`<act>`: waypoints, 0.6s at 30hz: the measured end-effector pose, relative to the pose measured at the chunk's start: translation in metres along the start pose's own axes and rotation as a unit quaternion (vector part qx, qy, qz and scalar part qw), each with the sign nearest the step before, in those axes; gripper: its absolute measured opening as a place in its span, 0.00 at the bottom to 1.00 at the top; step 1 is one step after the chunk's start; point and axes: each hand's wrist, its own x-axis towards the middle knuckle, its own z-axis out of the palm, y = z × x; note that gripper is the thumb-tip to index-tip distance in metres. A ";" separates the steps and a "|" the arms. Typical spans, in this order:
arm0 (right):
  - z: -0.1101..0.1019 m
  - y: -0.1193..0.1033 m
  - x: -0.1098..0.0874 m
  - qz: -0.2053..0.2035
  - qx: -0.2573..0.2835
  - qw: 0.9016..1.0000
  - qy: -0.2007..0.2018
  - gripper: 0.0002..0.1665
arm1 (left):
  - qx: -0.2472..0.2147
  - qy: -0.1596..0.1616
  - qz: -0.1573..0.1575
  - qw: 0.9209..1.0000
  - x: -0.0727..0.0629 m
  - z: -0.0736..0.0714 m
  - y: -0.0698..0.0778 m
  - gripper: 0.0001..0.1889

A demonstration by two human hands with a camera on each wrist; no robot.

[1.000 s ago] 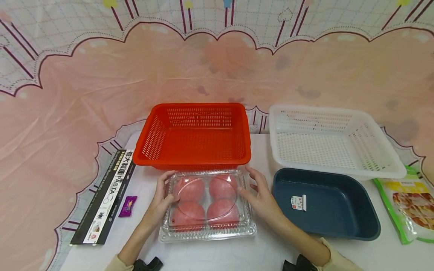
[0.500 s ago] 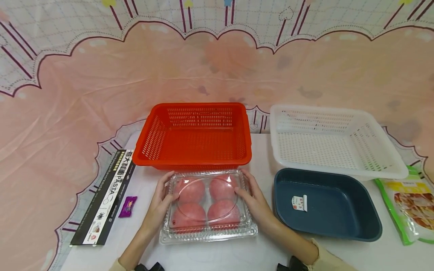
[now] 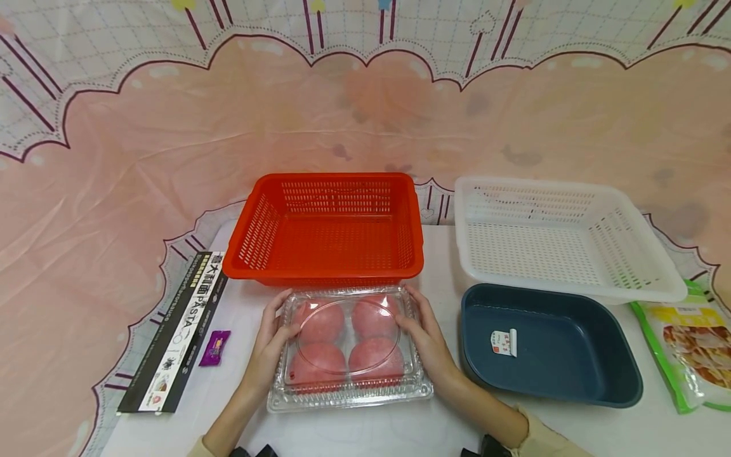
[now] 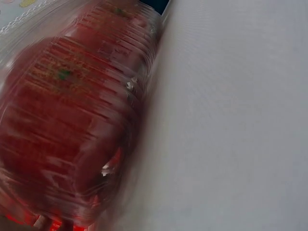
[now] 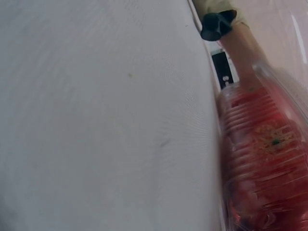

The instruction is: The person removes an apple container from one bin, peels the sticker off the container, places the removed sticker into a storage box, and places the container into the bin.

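Note:
A clear plastic clamshell box (image 3: 345,397) with several round red fruits (image 3: 320,365) in it lies at the front middle of the white table. My left hand (image 3: 268,339) grips its left side, thumb on the lid's edge and fingers along the side. On the opposite side my right hand (image 3: 429,343) holds the box the same way. In the left wrist view the box (image 4: 62,120) is blurred, with small green spots on the fruit. The right wrist view shows the other end of the box (image 5: 262,159). Fingers under the rim are hidden.
A red basket (image 3: 337,274) stands right behind the box. Right of it are a white basket (image 3: 514,251) and a dark blue tub (image 3: 554,368) with a small label inside. A food bag (image 3: 693,346) lies far right; a black pasta pack (image 3: 177,336) and purple sweet (image 3: 215,348) lie left.
My right hand has moved left from just beside the box until it holds the box's right side. My left hand and the box have hardly moved.

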 end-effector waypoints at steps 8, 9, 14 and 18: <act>0.001 0.001 0.001 -0.004 0.004 1.000 0.013 0.35 | -0.022 -0.001 -0.021 1.000 0.000 0.002 0.001 0.30; 0.001 0.001 0.001 -0.005 0.002 1.000 0.016 0.35 | -0.026 -0.001 -0.023 0.999 0.000 0.003 0.001 0.30; 0.001 0.002 0.001 -0.003 -0.002 1.000 0.027 0.35 | -0.039 0.003 -0.035 0.999 0.000 0.004 0.002 0.30; 0.002 0.002 0.001 -0.003 -0.006 1.000 0.029 0.35 | -0.040 0.007 -0.042 0.998 0.000 0.003 0.003 0.30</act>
